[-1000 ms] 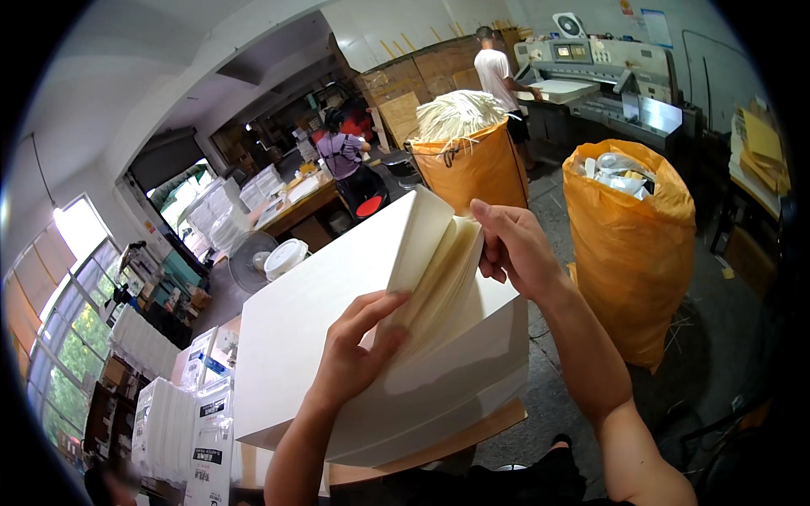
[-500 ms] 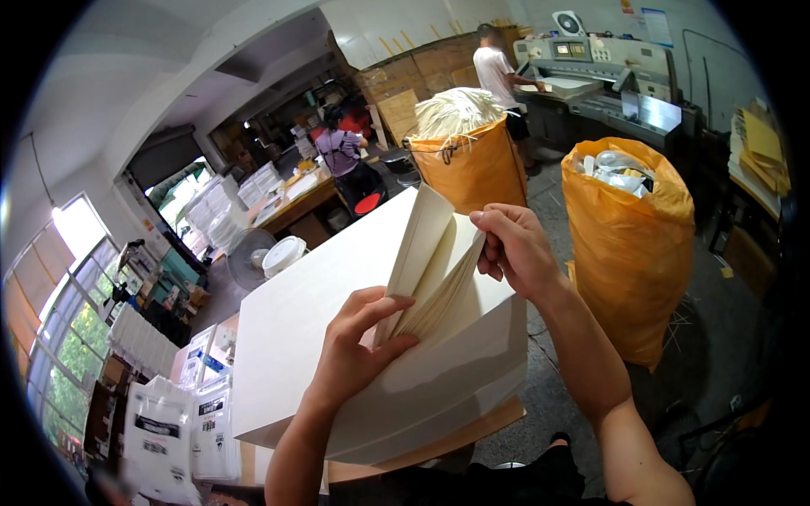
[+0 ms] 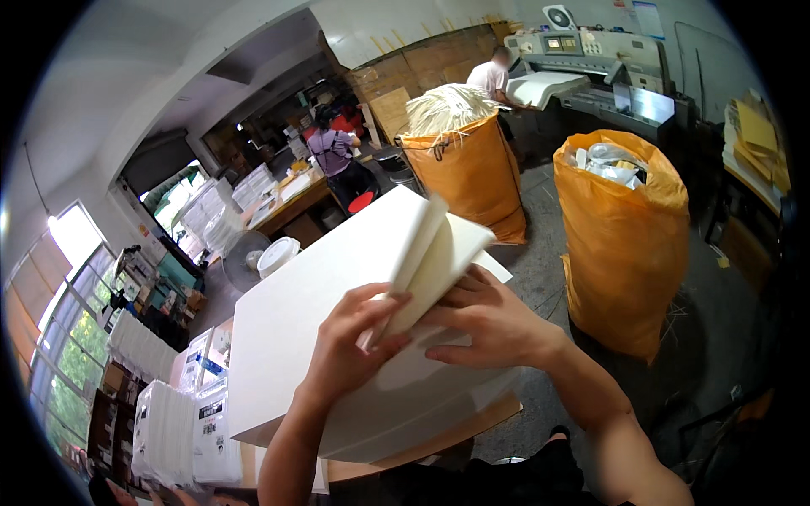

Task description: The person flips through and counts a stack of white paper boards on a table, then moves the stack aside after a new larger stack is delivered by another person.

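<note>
My left hand (image 3: 350, 325) grips a thin bundle of cream paper sheets (image 3: 447, 261) at its lower end, with the thumb in front and the fingers behind. The bundle is bent over, so its two halves spread upward in a V. Against its right half lies my right hand (image 3: 494, 325), fingers stretched and apart, the thumb free of the paper. Some of its fingertips are hidden at the sheets. Beneath both hands stands a tall block of stacked white paper (image 3: 295, 337), its top face broad and flat.
Two orange sacks stand beyond the stack: one (image 3: 464, 177) heaped with paper strips, one (image 3: 624, 244) with plastic waste. A person (image 3: 489, 80) bends at a cutting machine (image 3: 582, 59); another (image 3: 333, 156) stands by a desk. Wrapped packs (image 3: 215, 430) lie at the left.
My right hand has gone from pinching the sheets' upper right corner to lying open lower against them. The right half now forms a closed block. The person at the machine has bent down.
</note>
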A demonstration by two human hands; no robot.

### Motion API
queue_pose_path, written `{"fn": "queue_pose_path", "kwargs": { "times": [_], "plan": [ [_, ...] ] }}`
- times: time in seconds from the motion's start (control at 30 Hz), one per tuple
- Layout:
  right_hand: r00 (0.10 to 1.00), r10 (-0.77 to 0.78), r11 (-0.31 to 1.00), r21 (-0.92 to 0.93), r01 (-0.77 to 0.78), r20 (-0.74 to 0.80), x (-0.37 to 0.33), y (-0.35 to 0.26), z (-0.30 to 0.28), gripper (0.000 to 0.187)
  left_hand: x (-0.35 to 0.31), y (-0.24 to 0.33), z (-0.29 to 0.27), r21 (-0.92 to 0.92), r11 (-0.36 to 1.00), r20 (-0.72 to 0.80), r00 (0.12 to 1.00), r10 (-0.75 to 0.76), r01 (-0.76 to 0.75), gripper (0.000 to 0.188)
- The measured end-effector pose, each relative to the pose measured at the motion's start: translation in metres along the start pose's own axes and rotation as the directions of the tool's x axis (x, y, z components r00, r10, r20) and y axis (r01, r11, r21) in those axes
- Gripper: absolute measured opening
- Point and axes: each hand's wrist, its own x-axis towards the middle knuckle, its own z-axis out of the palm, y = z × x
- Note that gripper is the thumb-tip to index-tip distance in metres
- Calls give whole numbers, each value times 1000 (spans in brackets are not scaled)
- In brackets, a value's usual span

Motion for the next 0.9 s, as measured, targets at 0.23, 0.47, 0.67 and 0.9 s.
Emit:
{"fn": "queue_pose_path", "kwargs": {
  "times": [0.23, 0.47, 0.67, 0.9],
  "plan": [
    [991, 110, 984, 131, -120, 82, -3, -6, 3, 39, -3, 10, 1, 177, 984, -11, 1000, 21, -18, 71],
    [994, 96, 993, 61, -98, 44, -6, -3, 4, 42, 1, 11, 3, 175, 984, 5, 999, -43, 41, 49],
    [996, 17, 999, 51, -13, -85, 0, -6, 9, 40, 5, 2, 2, 177, 983, -18, 998, -54, 57, 40],
    [797, 549, 816, -44, -576, -251, -22, 27, -43, 32, 10, -1, 8, 231, 971, -24, 998, -58, 62, 49]
  ]
}}
